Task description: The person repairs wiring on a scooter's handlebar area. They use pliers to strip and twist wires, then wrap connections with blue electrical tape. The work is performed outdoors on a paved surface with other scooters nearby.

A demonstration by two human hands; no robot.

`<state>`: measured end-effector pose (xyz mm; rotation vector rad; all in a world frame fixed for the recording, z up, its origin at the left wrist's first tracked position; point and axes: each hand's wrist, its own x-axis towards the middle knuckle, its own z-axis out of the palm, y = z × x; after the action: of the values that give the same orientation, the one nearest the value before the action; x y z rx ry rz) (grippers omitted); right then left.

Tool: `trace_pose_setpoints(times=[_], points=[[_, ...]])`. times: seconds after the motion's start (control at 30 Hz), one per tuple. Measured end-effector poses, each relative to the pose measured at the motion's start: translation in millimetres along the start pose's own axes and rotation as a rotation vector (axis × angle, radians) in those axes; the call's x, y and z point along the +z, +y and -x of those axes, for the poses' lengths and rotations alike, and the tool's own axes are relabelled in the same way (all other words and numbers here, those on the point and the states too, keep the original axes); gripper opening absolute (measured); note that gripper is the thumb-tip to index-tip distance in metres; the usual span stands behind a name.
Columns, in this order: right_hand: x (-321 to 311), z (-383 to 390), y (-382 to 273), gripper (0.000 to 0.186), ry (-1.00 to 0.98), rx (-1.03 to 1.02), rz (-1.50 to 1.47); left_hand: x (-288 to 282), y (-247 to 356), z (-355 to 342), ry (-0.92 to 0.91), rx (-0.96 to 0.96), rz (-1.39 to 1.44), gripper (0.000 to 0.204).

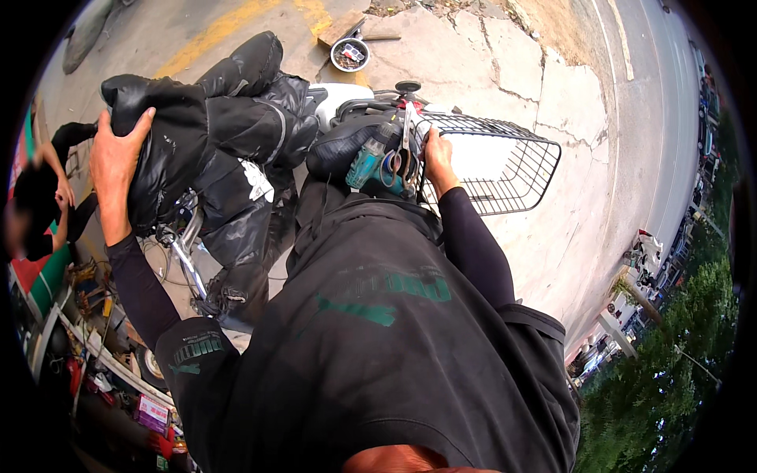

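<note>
My left hand (117, 169) is closed on a black padded cover (169, 134), thumb on its near side, some fingers hidden behind it. The cover is bulky and creased, with a torn white patch (257, 181) lower down. My right hand (440, 164) is closed at the left end of a black wire basket (540, 169), its fingertips partly hidden. Just left of that hand stand scissors (406, 146), beside a teal power tool (365, 163) and a black pouch-like item (335, 150). A white sheet-like surface (481, 154) shows through the basket's wires.
A round metal bowl (350, 55) with dark bits stands on the cracked pavement ahead. At far left, another person's hands (61, 193) are visible. Tools, boxes and a small wheel (150, 366) crowd the lower left. A road (670, 102) runs along the right.
</note>
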<state>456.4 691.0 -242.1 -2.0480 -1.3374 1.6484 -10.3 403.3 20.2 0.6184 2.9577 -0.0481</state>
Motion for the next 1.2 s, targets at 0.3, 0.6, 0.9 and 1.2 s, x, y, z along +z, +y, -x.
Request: trace_pose_setpoints(times=[0.3,0.6,0.9,1.2], points=[[-0.9,13.0,-12.9,0.048,0.012,0.051,0.012,6.3,-23.0,-40.3,-0.019,0.436,0.022,0.075],[-4.3,5.8,-2.2,0.048,0.001,0.009,0.038,-12.3,6.3,-71.2,-0.579,0.526,0.154,0.037],[-6.5,-2.4,7.0,0.057,-0.047,0.001,0.077,2.9,34.5,-37.1,-0.020,0.515,-0.563,0.023],[-11.8,8.8,-1.0,0.050,-0.008,-0.042,0.064,24.4,29.4,-44.5,0.149,0.612,-0.634,0.017]])
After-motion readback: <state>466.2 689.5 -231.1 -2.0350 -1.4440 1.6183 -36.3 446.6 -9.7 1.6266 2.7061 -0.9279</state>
